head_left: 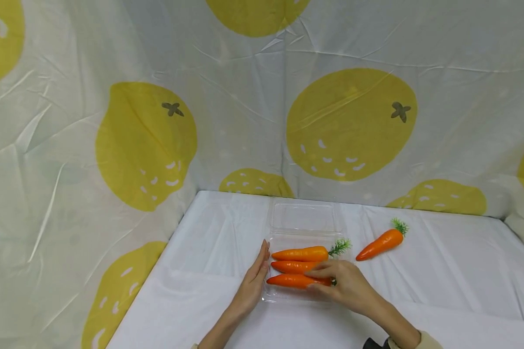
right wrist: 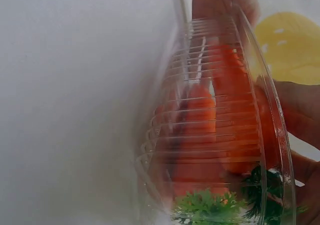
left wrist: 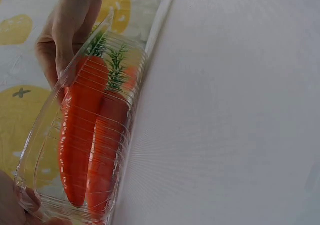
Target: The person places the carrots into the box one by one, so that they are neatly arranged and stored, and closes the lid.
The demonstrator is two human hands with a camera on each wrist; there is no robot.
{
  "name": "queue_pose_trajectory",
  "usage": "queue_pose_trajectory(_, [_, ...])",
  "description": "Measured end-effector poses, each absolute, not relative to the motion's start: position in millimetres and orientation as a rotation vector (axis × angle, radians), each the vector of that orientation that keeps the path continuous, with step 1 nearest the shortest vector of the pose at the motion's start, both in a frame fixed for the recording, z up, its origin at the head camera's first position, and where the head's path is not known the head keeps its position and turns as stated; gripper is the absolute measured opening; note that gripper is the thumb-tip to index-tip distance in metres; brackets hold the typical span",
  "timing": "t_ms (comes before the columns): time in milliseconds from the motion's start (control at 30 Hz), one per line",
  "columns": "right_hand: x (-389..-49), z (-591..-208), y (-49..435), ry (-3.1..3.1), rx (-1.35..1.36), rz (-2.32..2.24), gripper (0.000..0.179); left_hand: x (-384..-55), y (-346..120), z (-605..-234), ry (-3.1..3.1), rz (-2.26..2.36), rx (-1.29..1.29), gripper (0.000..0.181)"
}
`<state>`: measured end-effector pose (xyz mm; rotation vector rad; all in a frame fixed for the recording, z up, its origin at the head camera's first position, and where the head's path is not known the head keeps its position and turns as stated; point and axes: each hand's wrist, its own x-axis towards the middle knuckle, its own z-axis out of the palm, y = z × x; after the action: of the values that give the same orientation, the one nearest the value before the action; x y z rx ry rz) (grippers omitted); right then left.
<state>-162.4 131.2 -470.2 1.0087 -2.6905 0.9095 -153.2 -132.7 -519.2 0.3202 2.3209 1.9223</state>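
Three orange toy carrots lie side by side in a clear plastic clamshell box [head_left: 294, 294], tips to the left. My right hand [head_left: 348, 286] reaches over the box's right side and grips the nearest carrot [head_left: 288, 280] near its leafy end, fingers on the far side and thumb on the near side. Behind it lie the middle carrot [head_left: 288, 266] and the far carrot [head_left: 301, 254], whose green top shows. With fingers fairly straight, my left hand [head_left: 252, 281] rests against the box's left end. Both wrist views show carrots through the ribbed wall.
The box's transparent lid [head_left: 303, 216] lies folded back, away from me. A fourth carrot [head_left: 381, 244] lies to the right of the box on the white tablecloth [head_left: 454, 271]. A lemon-print curtain [head_left: 244, 106] stands behind and to the left of the table.
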Motion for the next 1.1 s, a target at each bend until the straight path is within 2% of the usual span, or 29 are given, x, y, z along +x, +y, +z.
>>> queue_pose_trajectory(333, [-157,-477,131,-2.739,1.004,0.938,0.026,-153,-132,-519,2.371,1.898,0.313,0.057])
queue_pose_trajectory(767, [-158,-483,133,-2.715,1.168,0.95,0.02,-152,-133,-521,2.367,1.907,0.327,0.057])
queue_pose_trajectory(1100, [-159,-486,131,-2.696,1.151,0.982,0.018,-153,-133,-520,2.332,1.925,0.336,0.057])
